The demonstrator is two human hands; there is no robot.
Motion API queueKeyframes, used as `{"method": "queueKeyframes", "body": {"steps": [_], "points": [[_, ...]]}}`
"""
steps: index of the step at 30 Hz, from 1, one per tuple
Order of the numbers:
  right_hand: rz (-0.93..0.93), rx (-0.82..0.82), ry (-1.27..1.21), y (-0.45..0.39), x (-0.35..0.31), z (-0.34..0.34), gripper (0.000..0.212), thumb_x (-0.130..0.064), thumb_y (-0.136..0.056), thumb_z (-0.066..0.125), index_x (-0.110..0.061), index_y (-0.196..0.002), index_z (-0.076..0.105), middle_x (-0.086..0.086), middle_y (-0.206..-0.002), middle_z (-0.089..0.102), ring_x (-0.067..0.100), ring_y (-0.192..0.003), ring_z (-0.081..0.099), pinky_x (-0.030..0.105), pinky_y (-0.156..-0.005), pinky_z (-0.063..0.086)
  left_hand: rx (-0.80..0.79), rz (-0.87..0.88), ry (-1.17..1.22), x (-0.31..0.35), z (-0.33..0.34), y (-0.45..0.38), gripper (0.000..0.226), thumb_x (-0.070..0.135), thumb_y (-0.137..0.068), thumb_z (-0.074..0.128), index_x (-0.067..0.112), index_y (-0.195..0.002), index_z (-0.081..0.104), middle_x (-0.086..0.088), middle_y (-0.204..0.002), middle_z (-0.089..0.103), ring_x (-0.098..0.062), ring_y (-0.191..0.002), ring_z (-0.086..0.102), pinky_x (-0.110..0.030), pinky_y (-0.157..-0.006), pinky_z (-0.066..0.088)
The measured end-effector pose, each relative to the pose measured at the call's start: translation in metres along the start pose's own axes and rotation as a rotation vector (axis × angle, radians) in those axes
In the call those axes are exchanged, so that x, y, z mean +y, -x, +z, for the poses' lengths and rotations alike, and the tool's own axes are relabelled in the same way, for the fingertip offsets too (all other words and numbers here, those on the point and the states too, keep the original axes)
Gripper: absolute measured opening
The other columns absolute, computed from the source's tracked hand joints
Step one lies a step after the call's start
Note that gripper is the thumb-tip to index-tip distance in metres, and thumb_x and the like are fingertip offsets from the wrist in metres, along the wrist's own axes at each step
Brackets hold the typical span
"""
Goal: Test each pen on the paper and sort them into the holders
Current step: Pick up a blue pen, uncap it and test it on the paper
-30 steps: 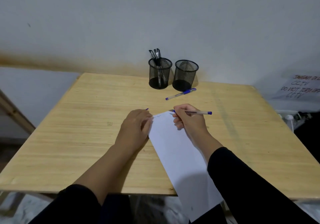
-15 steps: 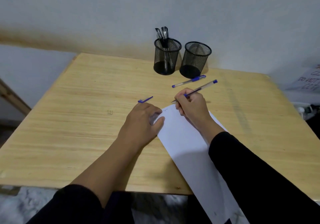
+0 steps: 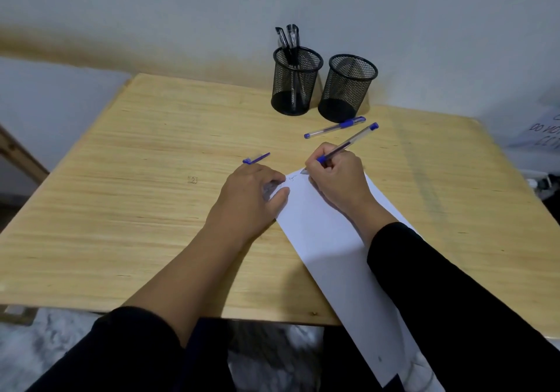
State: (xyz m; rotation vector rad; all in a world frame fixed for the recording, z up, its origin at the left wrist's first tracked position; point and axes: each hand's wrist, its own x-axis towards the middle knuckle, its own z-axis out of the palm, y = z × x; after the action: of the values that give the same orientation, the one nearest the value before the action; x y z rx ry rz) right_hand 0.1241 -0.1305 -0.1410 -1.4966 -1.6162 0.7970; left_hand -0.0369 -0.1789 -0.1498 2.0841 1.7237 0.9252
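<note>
Blue-capped clear pen [image 3: 348, 146] gripped in right hand [image 3: 336, 182], tip down on far corner of white paper sheet [image 3: 333, 240] beside faint, unreadable scribbles. Left hand [image 3: 248, 200] flat, fingers spread, pinning paper's left edge. Two black mesh holders [image 3: 295, 81] beyond paper.

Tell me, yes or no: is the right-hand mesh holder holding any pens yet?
No. The right mesh holder shows none, while the black pens stand in the left mesh holder.
</note>
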Motion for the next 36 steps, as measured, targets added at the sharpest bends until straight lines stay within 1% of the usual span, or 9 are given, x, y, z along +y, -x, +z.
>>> {"method": "queueKeyframes", "body": {"steps": [3,5,7,9,15,22,27,32,36], "points": [[-0.032,-0.009,0.057,0.001,-0.0014,0.0002,0.013,-0.012,-0.082,0.056,-0.002,-0.074,0.06,0.015,-0.059,0.057,0.015,-0.052,0.048,0.023,-0.05,0.04,-0.006,-0.004,0.001,0.0002,-0.0004,0.0001,0.023,0.027,-0.082,0.063,0.019,-0.102,0.069,0.004,-0.102,0.07,-0.014,-0.105,0.056,-0.015,-0.087,0.031],[-0.05,0.001,0.09,0.0018,-0.0024,-0.0006,0.014,-0.01,-0.082,0.055,0.001,-0.076,0.06,0.015,-0.06,0.056,0.013,-0.052,0.044,0.015,-0.046,0.035,-0.01,-0.007,-0.002,0.0009,-0.0007,0.0002,0.023,0.027,-0.082,0.063,0.019,-0.102,0.069,0.005,-0.103,0.07,-0.013,-0.105,0.056,-0.014,-0.086,0.029],[-0.057,0.003,0.093,0.0019,-0.0028,-0.0012,0.014,-0.01,-0.083,0.055,0.002,-0.076,0.059,0.017,-0.061,0.056,0.013,-0.053,0.044,0.013,-0.045,0.033,-0.016,-0.01,-0.004,0.0018,-0.001,-0.0001,0.023,0.027,-0.082,0.063,0.019,-0.102,0.069,0.005,-0.103,0.07,-0.013,-0.105,0.056,-0.014,-0.086,0.029],[-0.062,0.002,0.1,0.0016,-0.0028,-0.0003,0.014,-0.01,-0.083,0.055,0.002,-0.077,0.059,0.017,-0.062,0.057,0.013,-0.053,0.044,0.013,-0.045,0.033,-0.019,-0.013,-0.003,0.0019,-0.0011,-0.0004,0.023,0.027,-0.082,0.063,0.018,-0.103,0.069,0.004,-0.103,0.07,-0.013,-0.105,0.056,-0.013,-0.086,0.03],[-0.052,0.024,0.088,0.0014,-0.0026,-0.0009,0.014,-0.009,-0.082,0.055,0.002,-0.074,0.059,0.012,-0.06,0.053,0.013,-0.054,0.044,0.012,-0.045,0.033,-0.027,-0.02,-0.006,0.0021,-0.0018,-0.0002,0.023,0.027,-0.082,0.063,0.019,-0.103,0.068,0.005,-0.103,0.07,-0.012,-0.106,0.056,-0.011,-0.085,0.028],[-0.037,0.038,0.096,-0.0001,-0.003,-0.0003,0.015,-0.009,-0.083,0.055,0.003,-0.076,0.059,0.023,-0.067,0.058,0.014,-0.057,0.046,0.012,-0.046,0.034,-0.032,-0.019,-0.012,0.002,-0.0022,0.0,0.024,0.028,-0.082,0.062,0.019,-0.103,0.068,0.006,-0.104,0.07,-0.011,-0.107,0.055,-0.01,-0.083,0.026],[-0.028,0.045,0.103,-0.0021,-0.0026,0.0003,0.015,-0.01,-0.084,0.054,0.001,-0.076,0.06,0.011,-0.061,0.052,0.011,-0.053,0.043,0.012,-0.045,0.034,-0.029,-0.017,-0.011,0.0024,-0.0021,-0.0002,0.024,0.028,-0.083,0.062,0.018,-0.104,0.068,0.005,-0.105,0.07,-0.012,-0.108,0.055,-0.012,-0.086,0.027],[-0.025,0.049,0.087,-0.0025,-0.0011,0.0011,0.016,-0.01,-0.083,0.054,0.002,-0.076,0.06,0.013,-0.061,0.053,0.012,-0.055,0.045,0.021,-0.05,0.037,-0.025,-0.007,-0.02,0.0022,-0.0017,0.0002,0.024,0.028,-0.083,0.062,0.018,-0.104,0.068,0.005,-0.104,0.07,-0.012,-0.106,0.056,-0.011,-0.084,0.028],[-0.029,0.064,0.099,-0.0029,-0.001,0.0015,0.016,-0.011,-0.084,0.054,0.001,-0.075,0.059,0.011,-0.06,0.051,0.011,-0.053,0.043,0.013,-0.045,0.033,-0.02,-0.014,-0.003,0.0019,-0.0019,-0.0001,0.023,0.026,-0.082,0.063,0.017,-0.103,0.069,0.004,-0.103,0.07,-0.013,-0.106,0.056,-0.012,-0.085,0.029]]}}
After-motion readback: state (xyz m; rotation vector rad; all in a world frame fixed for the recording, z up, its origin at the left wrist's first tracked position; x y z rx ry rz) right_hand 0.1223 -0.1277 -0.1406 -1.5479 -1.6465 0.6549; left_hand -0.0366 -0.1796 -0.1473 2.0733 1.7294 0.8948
